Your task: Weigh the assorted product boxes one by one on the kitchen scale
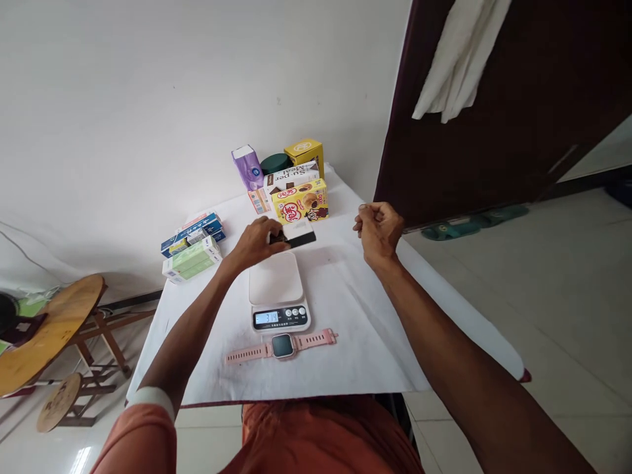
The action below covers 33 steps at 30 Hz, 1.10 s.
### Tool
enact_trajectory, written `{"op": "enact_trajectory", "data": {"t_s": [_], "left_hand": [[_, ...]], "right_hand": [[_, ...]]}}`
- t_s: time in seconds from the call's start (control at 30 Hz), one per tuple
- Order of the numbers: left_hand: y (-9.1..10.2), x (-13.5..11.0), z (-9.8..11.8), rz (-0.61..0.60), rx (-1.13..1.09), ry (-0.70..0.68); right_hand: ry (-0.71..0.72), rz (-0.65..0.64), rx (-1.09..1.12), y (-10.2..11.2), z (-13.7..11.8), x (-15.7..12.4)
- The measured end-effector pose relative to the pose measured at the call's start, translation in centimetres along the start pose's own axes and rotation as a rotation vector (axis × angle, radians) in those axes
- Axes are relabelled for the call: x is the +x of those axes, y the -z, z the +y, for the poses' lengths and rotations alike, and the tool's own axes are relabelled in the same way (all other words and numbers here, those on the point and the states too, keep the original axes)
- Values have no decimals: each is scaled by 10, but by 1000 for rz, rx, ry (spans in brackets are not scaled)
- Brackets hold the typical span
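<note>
A small black-and-white box (300,233) is gripped by my left hand (257,242), just above the far end of the kitchen scale (276,280). The scale's white platform has nothing on it, and its display is lit with digits. My right hand (380,230) is closed in a loose fist over the right side of the table, with nothing visible in it. Nearer to me, in front of the scale, a pink-strapped smartwatch (283,345) lies flat with its strap spread out.
Behind my left hand stand a yellow snack box (301,201), a white box (291,175), a purple pack (248,168), a dark green lid (275,163) and another yellow box (305,152). Several small boxes, a green one (191,259) among them, sit at the left edge of the white-covered table (355,342).
</note>
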<state>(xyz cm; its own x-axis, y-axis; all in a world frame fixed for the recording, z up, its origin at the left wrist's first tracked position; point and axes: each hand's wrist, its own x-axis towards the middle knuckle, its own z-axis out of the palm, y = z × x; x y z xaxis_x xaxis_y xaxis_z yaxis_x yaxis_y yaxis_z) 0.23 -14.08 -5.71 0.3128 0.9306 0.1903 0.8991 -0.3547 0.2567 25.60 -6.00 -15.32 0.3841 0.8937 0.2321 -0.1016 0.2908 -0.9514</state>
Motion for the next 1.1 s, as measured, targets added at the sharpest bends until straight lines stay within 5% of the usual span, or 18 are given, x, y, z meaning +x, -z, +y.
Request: {"op": "enact_trajectory", "data": {"t_s": [0.23,0.4,0.53,0.77,1.0,1.1], "left_hand": [[-39,88,28,-106,217,52],[-64,96,36,-152,285,114],[-66,85,33,-102,256,129],[-38,10,-12,183,27,151],[16,-107,-88,495,55,354],[36,-142,-117,472,219,543]], "right_hand": [[67,6,14,2,-9,-4],[149,-112,-96,-3,-14,-18],[189,-263,-190,-7,-18,-35],[108,-831,-444,-12,-20,-63],[-231,-951,-555,-10,-25,-69],[-347,-975,-525,-11,-26,-70]]}}
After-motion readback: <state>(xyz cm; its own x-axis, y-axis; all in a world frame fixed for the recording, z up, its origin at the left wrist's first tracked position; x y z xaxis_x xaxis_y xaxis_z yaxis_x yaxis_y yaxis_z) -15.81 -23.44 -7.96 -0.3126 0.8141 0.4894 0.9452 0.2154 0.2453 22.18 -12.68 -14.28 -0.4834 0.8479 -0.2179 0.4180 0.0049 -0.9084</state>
